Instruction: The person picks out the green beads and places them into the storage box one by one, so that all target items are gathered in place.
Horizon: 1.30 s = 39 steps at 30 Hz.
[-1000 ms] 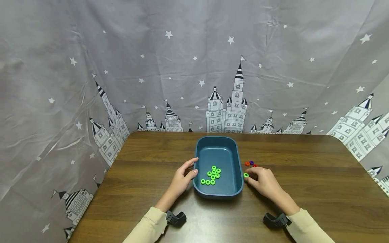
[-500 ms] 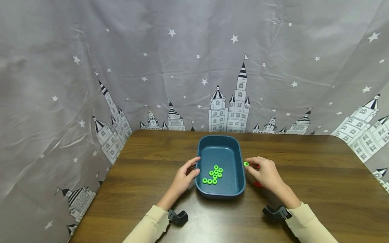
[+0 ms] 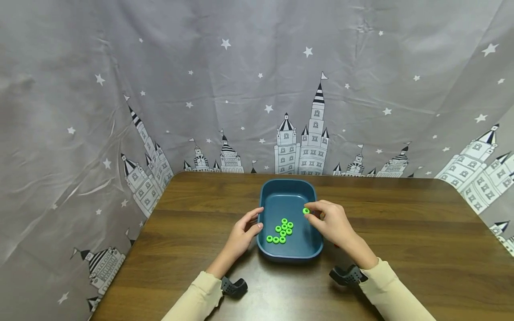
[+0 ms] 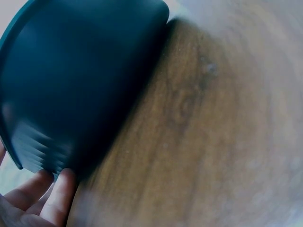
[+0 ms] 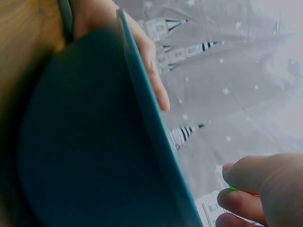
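A blue plastic bin [image 3: 290, 258] stands on the wooden table. Several bright green ring-shaped beads [image 3: 283, 233] lie on its floor, left of the middle. My right hand [image 3: 332, 223] pinches one more green bead [image 3: 306, 211] between thumb and forefinger, above the bin's right rim. In the right wrist view, only a sliver of that green bead [image 5: 232, 188] shows between the fingertips. My left hand [image 3: 240, 236] rests against the bin's left side, fingertips at the rim. The left wrist view has straight fingers [image 4: 60, 196] touching the bin's ridged outer wall [image 4: 42, 146].
A bit of red [image 3: 336, 245] peeks out from under my right hand, right of the bin. A grey curtain [image 3: 241, 89] printed with castles and stars hangs behind the wooden table [image 3: 192, 214]. Each wrist wears a black camera [image 3: 234, 287].
My right hand has lifted a green bead from the table right of the bin and carried it left over the rim. The left hand stays at the bin's left side.
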### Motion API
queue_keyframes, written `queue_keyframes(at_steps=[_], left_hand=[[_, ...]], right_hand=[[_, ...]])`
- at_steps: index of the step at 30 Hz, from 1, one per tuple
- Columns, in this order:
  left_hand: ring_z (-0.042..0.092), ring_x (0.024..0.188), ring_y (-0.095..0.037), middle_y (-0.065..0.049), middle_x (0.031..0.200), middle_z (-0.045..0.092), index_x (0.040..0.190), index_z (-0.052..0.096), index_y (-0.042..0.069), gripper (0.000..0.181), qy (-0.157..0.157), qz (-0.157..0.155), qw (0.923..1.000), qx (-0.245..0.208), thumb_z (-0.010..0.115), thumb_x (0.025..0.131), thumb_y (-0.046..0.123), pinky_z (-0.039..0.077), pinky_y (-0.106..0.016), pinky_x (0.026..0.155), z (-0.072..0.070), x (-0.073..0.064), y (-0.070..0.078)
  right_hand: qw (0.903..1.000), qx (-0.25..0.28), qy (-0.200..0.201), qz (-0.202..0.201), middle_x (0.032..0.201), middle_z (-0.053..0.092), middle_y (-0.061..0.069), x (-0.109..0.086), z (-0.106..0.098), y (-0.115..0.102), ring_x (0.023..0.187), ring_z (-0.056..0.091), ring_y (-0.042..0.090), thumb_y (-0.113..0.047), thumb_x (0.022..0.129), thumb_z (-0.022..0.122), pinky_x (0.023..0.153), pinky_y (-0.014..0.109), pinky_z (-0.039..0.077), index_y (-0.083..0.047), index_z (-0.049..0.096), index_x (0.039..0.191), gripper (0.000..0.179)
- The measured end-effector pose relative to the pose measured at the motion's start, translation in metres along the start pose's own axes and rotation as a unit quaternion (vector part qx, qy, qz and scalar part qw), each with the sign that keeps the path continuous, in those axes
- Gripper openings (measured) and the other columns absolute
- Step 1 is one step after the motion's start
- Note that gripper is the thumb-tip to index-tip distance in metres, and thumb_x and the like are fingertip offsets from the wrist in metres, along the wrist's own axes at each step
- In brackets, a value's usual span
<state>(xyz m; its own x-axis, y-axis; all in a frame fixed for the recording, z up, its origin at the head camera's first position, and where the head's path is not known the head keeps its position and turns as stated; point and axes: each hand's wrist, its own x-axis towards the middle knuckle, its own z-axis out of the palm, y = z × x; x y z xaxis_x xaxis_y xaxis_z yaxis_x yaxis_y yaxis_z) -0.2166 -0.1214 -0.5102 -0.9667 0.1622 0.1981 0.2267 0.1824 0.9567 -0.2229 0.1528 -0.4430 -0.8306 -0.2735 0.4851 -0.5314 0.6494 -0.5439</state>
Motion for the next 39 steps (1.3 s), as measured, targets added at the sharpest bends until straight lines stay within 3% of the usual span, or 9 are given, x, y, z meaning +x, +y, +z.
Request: queue_keyframes(at_steps=[5, 8, 18, 32, 39], left_hand=[[0.064, 0.122, -0.041, -0.024, 0.14, 0.061, 0.143, 0.057, 0.004, 0.045, 0.0, 0.007, 0.9999, 0.008, 0.061, 0.099, 0.007, 0.053, -0.029, 0.096, -0.001, 0.0, -0.001], [0.063, 0.122, -0.041, -0.025, 0.14, 0.061, 0.143, 0.056, 0.004, 0.045, -0.002, 0.006, 0.9999, 0.009, 0.06, 0.099, 0.007, 0.054, -0.034, 0.097, -0.001, 0.0, -0.001], [0.064, 0.122, -0.04, -0.022, 0.14, 0.062, 0.143, 0.058, 0.009, 0.045, 0.0, -0.013, 0.9999, -0.004, 0.061, 0.099, 0.007, 0.05, -0.02, 0.092, 0.0, 0.0, 0.001], [0.064, 0.122, -0.04, -0.022, 0.141, 0.061, 0.143, 0.058, 0.009, 0.045, 0.002, -0.011, 0.9999, -0.002, 0.061, 0.098, 0.007, 0.05, -0.022, 0.093, 0.0, 0.0, -0.001], [0.064, 0.121, -0.041, -0.022, 0.141, 0.061, 0.143, 0.058, 0.009, 0.045, 0.001, -0.004, 1.0, 0.0, 0.061, 0.098, 0.006, 0.051, -0.023, 0.094, 0.0, 0.0, -0.001]], right_hand=[[0.9992, 0.015, -0.03, -0.022, 0.093, 0.077, 0.008, 0.006, 0.012, -0.012, 0.077, 0.067, 0.018, -0.006, 0.085, 0.079, 0.069, 0.039, 0.059, -0.001, 0.078, 0.102, 0.018], [0.9983, 0.021, -0.048, -0.025, 0.095, 0.078, 0.009, 0.009, 0.019, -0.016, 0.078, 0.068, 0.017, -0.008, 0.086, 0.079, 0.07, 0.04, 0.06, -0.001, 0.078, 0.102, 0.018], [0.9954, 0.013, -0.094, 0.002, 0.095, 0.078, 0.007, 0.018, 0.036, -0.025, 0.075, 0.064, 0.011, -0.012, 0.087, 0.077, 0.067, 0.022, 0.052, -0.003, 0.078, 0.104, 0.019], [0.9797, -0.029, -0.198, 0.012, 0.085, 0.076, 0.004, 0.018, 0.039, -0.022, 0.073, 0.062, 0.008, -0.011, 0.086, 0.075, 0.066, 0.024, 0.053, -0.003, 0.079, 0.1, 0.016], [0.9712, -0.073, -0.227, 0.015, 0.083, 0.075, 0.002, 0.016, 0.04, -0.02, 0.069, 0.057, 0.007, -0.01, 0.083, 0.075, 0.061, 0.024, 0.05, -0.006, 0.079, 0.098, 0.015]])
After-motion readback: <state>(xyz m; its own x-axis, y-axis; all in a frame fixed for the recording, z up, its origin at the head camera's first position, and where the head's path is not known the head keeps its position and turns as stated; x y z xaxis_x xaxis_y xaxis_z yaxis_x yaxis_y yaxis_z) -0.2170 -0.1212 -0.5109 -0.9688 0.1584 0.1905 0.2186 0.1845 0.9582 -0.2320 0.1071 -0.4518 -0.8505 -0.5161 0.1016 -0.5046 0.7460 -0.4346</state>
